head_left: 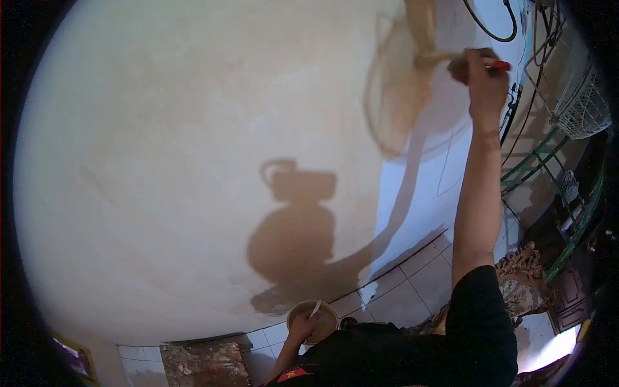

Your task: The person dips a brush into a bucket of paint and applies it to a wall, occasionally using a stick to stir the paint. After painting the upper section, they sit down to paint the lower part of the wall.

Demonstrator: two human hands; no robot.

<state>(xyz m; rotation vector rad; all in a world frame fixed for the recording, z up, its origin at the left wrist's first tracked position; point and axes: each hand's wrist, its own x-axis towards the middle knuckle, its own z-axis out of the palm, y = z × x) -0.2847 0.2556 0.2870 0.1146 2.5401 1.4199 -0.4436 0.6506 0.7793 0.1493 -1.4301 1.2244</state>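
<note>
Wall (193, 129) was coated beige, with a white strip up and right of the paint bucket (293, 316), used as landmark. Paintbrush (445, 57) was well above and right of the bucket, clenched in the right hand (489, 87), red handle end to the right, bristles pointing left at the beige-white border, long axis roughly sideways. Right hand was clearly nearer the brush. Left hand (300, 326) was at the bucket's left side, fingers by a pale stick (316, 309); exact grip couldn't be told.
</note>
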